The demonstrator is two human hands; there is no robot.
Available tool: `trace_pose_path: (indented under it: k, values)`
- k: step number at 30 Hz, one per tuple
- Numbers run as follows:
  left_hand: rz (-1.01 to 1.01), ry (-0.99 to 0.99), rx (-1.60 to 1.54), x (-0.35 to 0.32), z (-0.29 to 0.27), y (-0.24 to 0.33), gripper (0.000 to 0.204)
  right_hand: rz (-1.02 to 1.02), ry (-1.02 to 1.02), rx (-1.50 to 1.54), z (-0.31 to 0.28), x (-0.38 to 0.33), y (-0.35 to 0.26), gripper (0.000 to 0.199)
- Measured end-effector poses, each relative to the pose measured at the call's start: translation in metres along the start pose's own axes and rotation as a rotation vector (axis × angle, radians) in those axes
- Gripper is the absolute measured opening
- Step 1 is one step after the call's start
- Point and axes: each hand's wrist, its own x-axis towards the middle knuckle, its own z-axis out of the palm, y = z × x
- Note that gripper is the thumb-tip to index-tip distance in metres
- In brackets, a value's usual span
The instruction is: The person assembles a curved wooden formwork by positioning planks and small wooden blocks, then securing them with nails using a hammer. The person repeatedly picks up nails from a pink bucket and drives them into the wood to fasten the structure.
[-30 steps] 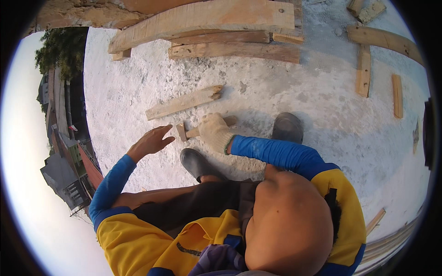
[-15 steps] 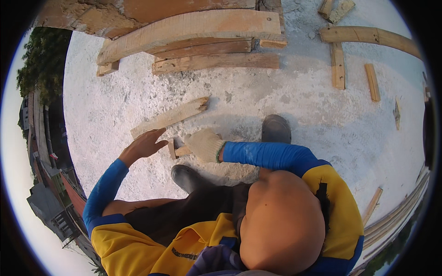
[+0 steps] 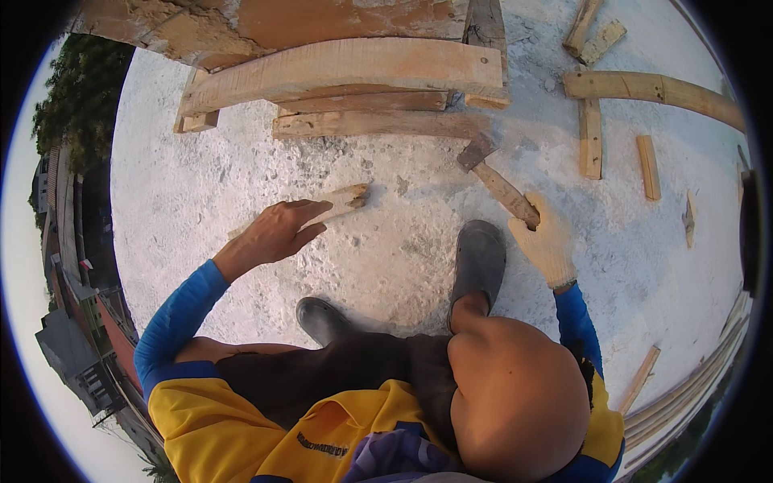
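Note:
My gloved right hand is closed round the wooden handle of a small hatchet. The hatchet's dark metal head points away from me, just short of the stacked planks. On the left, my bare left hand reaches over a short, pale piece of wood with a jagged right end. Its fingers are stretched out and hide much of that piece; whether they touch it I cannot tell.
Curved and straight planks lie stacked ahead, beneath a large brown board. More timber lies at the right on the rough pale ground. My dark clogs stand between my hands. Long poles run along the lower right.
My right hand has swung from the middle out to the right, carrying the hatchet with it. My left hand has moved slightly right, over the pale wood piece.

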Motion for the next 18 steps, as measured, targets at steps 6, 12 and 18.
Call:
trace_pose_path:
  k: [6,12,18]
  values:
    - [0.330,-0.089,0.290,0.062,0.022,0.020,0.040,0.222,0.209,-0.157,0.001,0.013,0.079,0.053]
    - [0.014,0.122,0.181,0.125,0.055,-0.010,0.048,0.145,0.375,-0.205,0.016,0.018,0.094,0.053]
    - [-0.597,0.812,-0.007,0.169,0.106,-0.069,0.079,-0.154,0.473,-0.002,0.048,0.046,0.057,0.051]
